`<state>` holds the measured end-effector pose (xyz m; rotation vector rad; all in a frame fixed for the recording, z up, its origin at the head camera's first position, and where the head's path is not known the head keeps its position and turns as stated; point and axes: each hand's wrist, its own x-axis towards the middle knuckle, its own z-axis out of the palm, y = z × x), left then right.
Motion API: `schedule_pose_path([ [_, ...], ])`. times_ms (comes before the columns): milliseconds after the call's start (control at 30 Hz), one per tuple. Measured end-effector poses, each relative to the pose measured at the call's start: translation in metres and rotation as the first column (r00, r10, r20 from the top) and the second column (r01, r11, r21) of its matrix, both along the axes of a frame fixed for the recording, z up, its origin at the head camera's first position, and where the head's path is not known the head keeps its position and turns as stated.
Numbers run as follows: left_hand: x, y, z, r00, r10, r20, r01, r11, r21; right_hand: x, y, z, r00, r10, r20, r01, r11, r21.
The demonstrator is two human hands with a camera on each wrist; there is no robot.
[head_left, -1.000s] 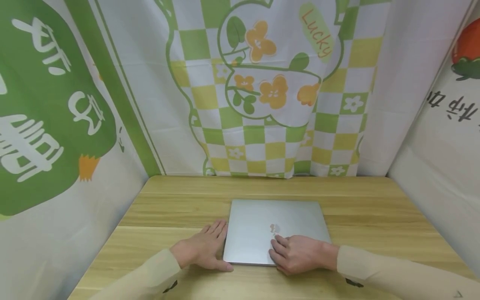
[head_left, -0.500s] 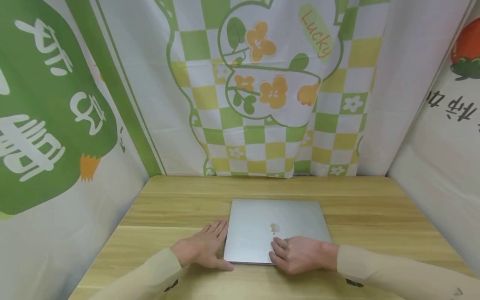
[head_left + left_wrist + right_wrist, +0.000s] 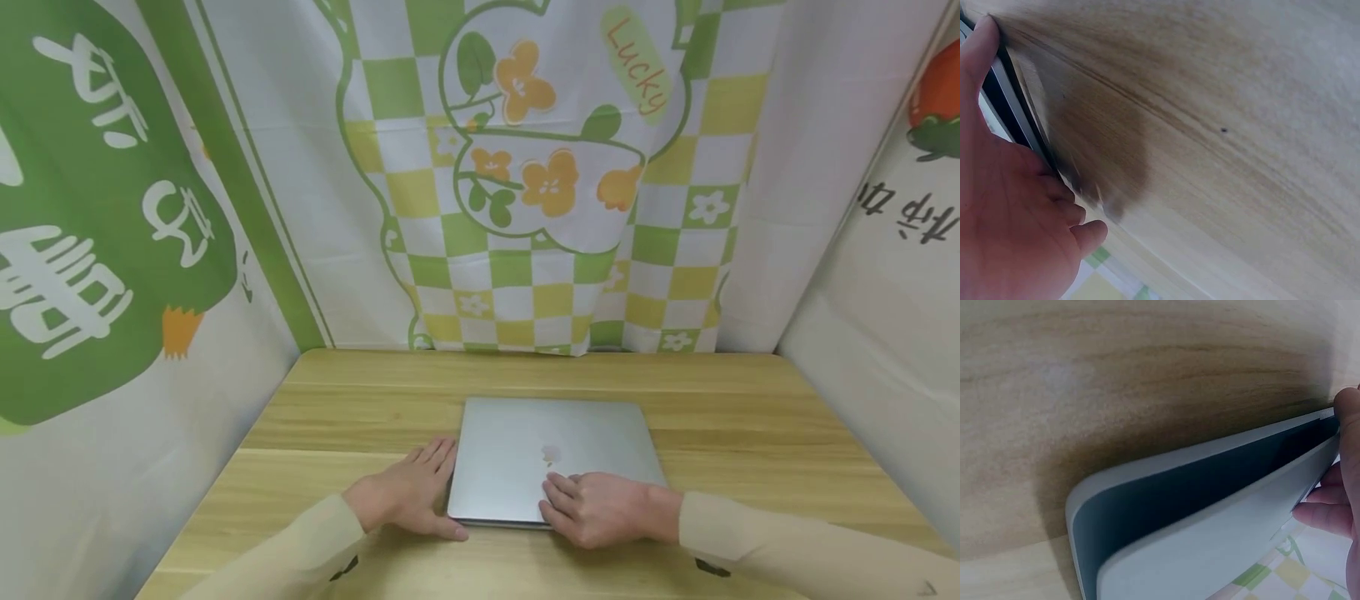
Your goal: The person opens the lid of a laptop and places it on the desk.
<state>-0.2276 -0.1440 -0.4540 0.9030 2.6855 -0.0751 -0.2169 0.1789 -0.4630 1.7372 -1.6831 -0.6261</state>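
A silver laptop (image 3: 502, 467) lies on the wooden table with its lid raised by a narrow gap along the front edge. In the right wrist view the gap between lid (image 3: 1210, 537) and base (image 3: 1147, 464) shows dark and wedge-shaped. My right hand (image 3: 596, 508) pinches the lid at the middle of its front edge, thumb at the edge and fingers bent over the top. My left hand (image 3: 408, 496) rests beside the laptop's left side, fingers extended along it and thumb at the front left corner. That thumb (image 3: 980, 53) touches the base in the left wrist view.
The wooden table (image 3: 360, 400) reaches back to a curtain (image 3: 525, 283) with green and yellow checks. Printed cloth walls, a green-patterned one (image 3: 112, 250) at left and a pale one (image 3: 885, 317) at right, enclose both sides.
The lid's front edge has risen slightly, and a dark gap now shows under it. Right fingers have kept their place on the lid; the left hand has stayed put.
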Motion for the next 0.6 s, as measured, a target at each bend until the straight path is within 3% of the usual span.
schedule_pose_path([
  [433,0.0003,-0.0002,0.0005,1.0,-0.005,-0.004,0.005,1.0,-0.001,0.002,0.0022,0.0034,0.999,-0.03,0.032,0.029,1.0,0.01],
  [600,0.0005,0.0006,0.0002,1.0,-0.002,-0.002,0.002,1.0,0.009,0.0006,0.0032,0.0055,0.996,-0.037,0.084,0.037,0.999,0.005],
])
